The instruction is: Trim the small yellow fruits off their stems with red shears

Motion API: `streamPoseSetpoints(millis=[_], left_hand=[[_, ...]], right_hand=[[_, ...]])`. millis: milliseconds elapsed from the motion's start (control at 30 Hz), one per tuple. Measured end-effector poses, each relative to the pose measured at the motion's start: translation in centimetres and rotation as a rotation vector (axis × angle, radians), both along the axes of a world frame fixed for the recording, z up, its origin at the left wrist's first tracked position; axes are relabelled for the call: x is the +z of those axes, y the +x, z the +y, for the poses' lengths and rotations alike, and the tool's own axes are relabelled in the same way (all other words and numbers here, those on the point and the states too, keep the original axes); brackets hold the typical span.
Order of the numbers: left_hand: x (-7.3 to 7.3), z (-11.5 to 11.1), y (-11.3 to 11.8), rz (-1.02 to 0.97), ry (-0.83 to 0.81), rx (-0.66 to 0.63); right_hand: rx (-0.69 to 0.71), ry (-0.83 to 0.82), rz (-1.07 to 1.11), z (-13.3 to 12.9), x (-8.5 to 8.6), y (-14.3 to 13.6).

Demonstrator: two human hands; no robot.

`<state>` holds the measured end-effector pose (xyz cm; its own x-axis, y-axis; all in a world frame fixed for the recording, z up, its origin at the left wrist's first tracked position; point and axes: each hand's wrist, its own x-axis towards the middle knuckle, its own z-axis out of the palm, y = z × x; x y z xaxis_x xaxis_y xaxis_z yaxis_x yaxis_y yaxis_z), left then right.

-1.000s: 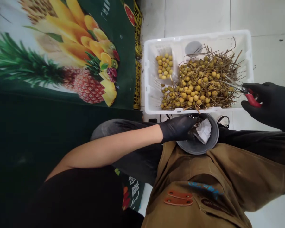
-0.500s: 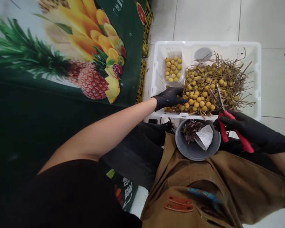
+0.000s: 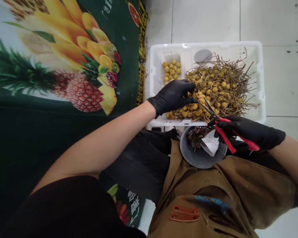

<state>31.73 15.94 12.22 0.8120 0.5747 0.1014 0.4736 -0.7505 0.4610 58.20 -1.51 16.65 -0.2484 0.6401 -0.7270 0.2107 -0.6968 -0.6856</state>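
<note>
A white crate [image 3: 259, 86] holds a heap of brown-yellow longans [image 3: 215, 89] on twiggy stems. My left hand [image 3: 172, 94], black-gloved, is over the crate's left part, its thumb and fingers curled round longans at the heap's edge; the palm side is hidden. In my right hand [image 3: 248, 130], also gloved, are red-handled scissors [image 3: 224, 135]. Their blades stand apart and point up-left, with the tips close to my left thumb among the fruit. A clear plastic box [image 3: 180, 61] of loose longans sits in the crate's far left corner, partly behind my left hand.
A grey bucket [image 3: 201, 162] stands between my legs under the crate's near edge, with twigs and a crumpled white wrapper [image 3: 211, 143] inside. Left are a green fruit-print panel [image 3: 125, 66] and yellow crates [image 3: 141, 82]. Pale floor tiles [image 3: 283, 72] lie beyond.
My left hand has risen from the near rim towards the plastic box, closing round fruit. My right hand has brought the scissors left, their tips now near my left thumb. The view has shifted slightly.
</note>
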Motion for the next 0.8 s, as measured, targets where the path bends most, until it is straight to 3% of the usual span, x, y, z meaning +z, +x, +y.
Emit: streamPoseSetpoints(millis=[400,567,700,800], left_hand=[[1.0,0.8,0.9,-0.075,0.043,-0.019],[1.6,0.8,1.3,-0.118,-0.037,0.016],[1.7,1.4,1.5,-0.128,-0.129,0.087],[1.8,1.7,1.7,-0.15,-0.169,0.128]], right_hand=[[-0.124,-0.038,-0.032,0.5,0.9,-0.1],[-0.17,-0.065,-0.11,0.6,0.6,-0.8],[-0.275,-0.086,0.069,-0.1,0.0,-0.1],[-0.248,-0.217,0.239,-0.5,0.1,0.5]])
